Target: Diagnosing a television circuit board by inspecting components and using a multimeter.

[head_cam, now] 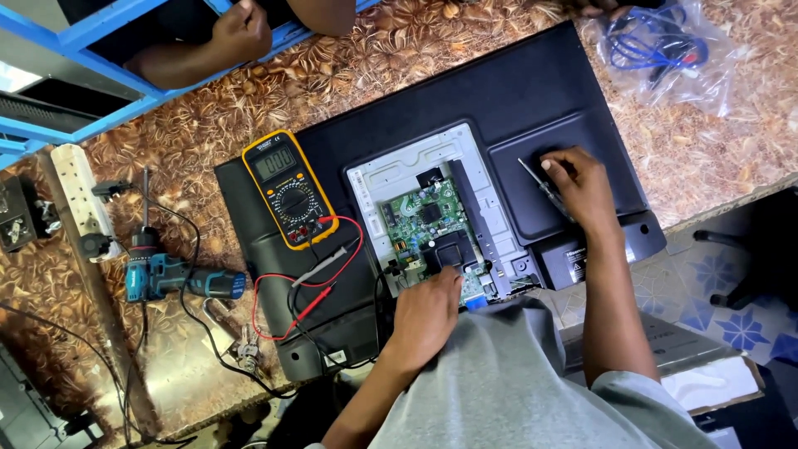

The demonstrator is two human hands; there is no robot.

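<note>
Probing the exposed board [428,218], your left hand [428,308] rests curled at its edge; your right hand [582,185] grips a screwdriver [540,185]; panel already off, meter [287,187] leads idle.

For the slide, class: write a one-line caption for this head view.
Left hand on the green circuit board of an opened television, right hand holding a thin tool, yellow multimeter alongside.

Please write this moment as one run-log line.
left hand: on green circuit board | right hand: holds slim metal screwdriver on black television back | yellow multimeter: beside board
</note>
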